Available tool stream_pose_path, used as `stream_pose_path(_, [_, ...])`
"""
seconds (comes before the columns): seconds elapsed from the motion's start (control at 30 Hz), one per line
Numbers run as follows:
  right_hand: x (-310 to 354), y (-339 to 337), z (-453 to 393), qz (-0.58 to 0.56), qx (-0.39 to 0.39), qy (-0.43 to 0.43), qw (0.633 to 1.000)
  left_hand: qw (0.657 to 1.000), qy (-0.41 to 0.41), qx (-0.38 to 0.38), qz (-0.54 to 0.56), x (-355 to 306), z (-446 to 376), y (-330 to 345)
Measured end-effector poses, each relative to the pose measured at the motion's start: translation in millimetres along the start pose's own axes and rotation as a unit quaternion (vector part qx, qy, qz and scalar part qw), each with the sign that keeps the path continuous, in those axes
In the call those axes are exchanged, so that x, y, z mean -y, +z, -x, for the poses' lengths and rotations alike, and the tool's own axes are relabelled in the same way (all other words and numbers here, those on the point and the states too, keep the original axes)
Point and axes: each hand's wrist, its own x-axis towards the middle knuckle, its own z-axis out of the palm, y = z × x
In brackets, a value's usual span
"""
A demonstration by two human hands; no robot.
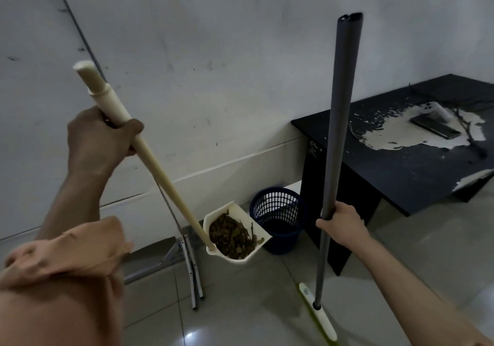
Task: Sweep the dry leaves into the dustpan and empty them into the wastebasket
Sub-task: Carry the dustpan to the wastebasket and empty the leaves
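Your left hand grips the dustpan handle near its top, fingers and thumb curled round the cream pole just below the thicker cap end. The handle slants down and to the right into the dustpan, which is lifted off the floor and tilted, open mouth facing up toward you. The leaves sit inside it as a brown-green pile, none visibly spilling over the rim.

Your right hand grips the broom pole, fingers wrapped round the grey shaft at about its lower third. The pole stands nearly upright; its top shows two rounded lobes. The broom head, white with a yellow-green edge, rests on the floor in front of you.

The wastebasket is blue with a mesh wall, upright on the floor just to the right of the dustpan and behind it, against the wall. The dustpan's right edge overlaps it in view; can't tell whether they touch.

Right of the wastebasket stands a black table with badly peeled surface; a phone and a twig lie on it. Folded metal legs lean at the wall, left of the dustpan.
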Motion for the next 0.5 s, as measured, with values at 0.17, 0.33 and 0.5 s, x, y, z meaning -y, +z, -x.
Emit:
stream_pose_path(0.17, [-4.1,-6.4,-21.1,-0.020,0.005,0.014,1.000,0.999,0.028,-0.008,0.014,-17.8,-7.6,34.3])
stream_pose_path(0.33, [-8.2,-11.6,-39.8,-0.035,0.010,0.021,0.999,0.998,0.058,-0.008,0.002,-30.7,-0.8,72.7])
stream_pose_path(0.5, [-22.6,-15.0,-54.3,-0.038,0.025,0.014,0.999,0.993,0.112,-0.032,-0.027,-39.0,19.8,112.3])
